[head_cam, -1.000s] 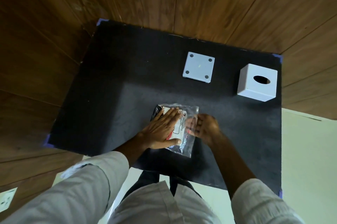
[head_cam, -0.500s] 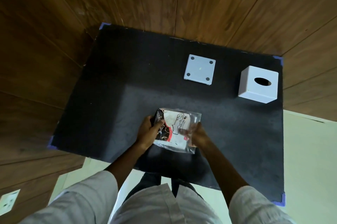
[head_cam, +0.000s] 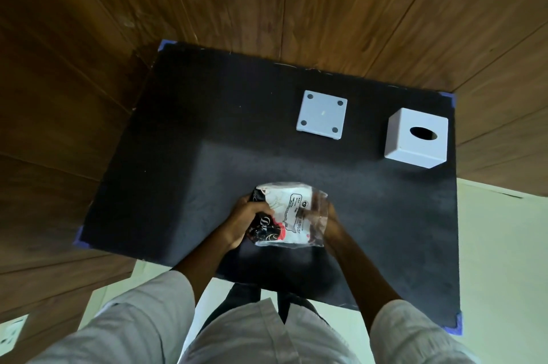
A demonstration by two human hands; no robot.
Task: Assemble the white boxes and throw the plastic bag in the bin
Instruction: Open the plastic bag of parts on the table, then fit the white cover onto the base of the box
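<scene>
Black mat [head_cam: 184,156] bare at left, left hand [head_cam: 246,220] and right hand [head_cam: 332,221] gripping plastic bag [head_cam: 289,215] near front edge

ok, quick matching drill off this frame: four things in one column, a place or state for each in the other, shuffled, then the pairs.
Things:
1. plastic bag
2. flat white plate
3. white box
4. black mat

Places or states:
A. oval hole in its top face, far right
B. taped at the corners with blue tape
C. held in both hands, near edge
D. four dark dots at its corners

Pairs: 1-C, 2-D, 3-A, 4-B
</scene>
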